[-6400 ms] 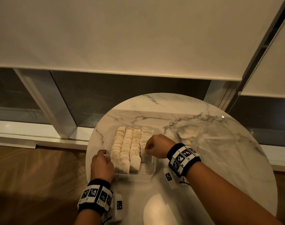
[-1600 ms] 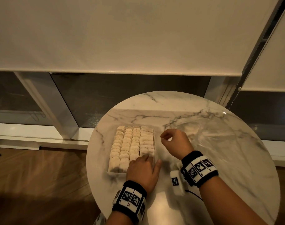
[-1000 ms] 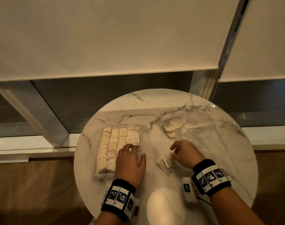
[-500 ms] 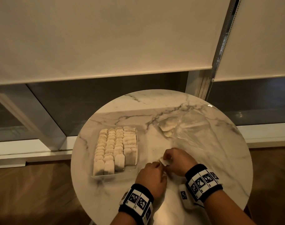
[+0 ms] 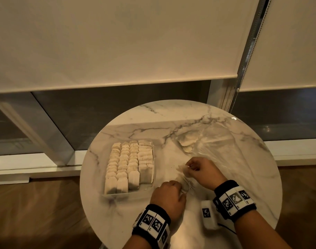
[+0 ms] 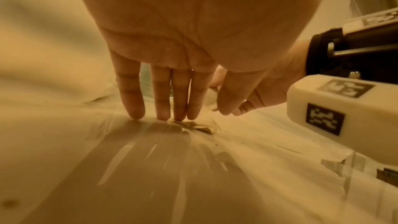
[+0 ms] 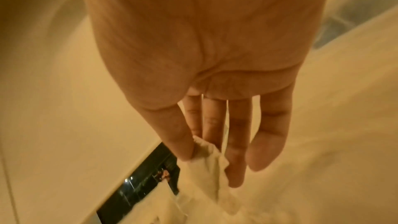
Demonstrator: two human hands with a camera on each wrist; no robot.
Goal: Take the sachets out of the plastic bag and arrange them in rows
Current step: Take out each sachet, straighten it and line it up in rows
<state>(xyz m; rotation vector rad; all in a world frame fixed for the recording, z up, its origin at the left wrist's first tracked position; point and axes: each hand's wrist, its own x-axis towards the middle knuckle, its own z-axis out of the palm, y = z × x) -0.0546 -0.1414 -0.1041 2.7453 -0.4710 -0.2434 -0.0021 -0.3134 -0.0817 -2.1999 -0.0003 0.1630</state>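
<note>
Hands (image 5: pixel 202 170) farther apart over marble table (image 5: pixel 243 186)

Before you, by colour and pattern:

- Table (image 5: pixel 225 186): white marble, threaded with grey veins.
- Tray (image 5: pixel 150 186): clear; your filed sachets (image 5: pixel 130 166) in it are cream to pale beige, a few with faint dark specks.
- Plastic bag (image 5: pixel 216 146): transparent, showing pale glints; the sachets inside read off-white.
- Sachet (image 7: pixel 206 157) pinched by your right hand (image 5: pixel 202 172): cream-white, with thin white strings.
- Small tag (image 6: pixel 193 125) under your left hand (image 5: pixel 168 198) fingertips: yellowish.
- Wristbands (image 5: pixel 232 199): black, carrying white squares printed with black pixel-like codes.
- Blinds (image 5: pixel 117 42): plain cream.
- Floor (image 5: pixel 36 212): brown wood grain.
</note>
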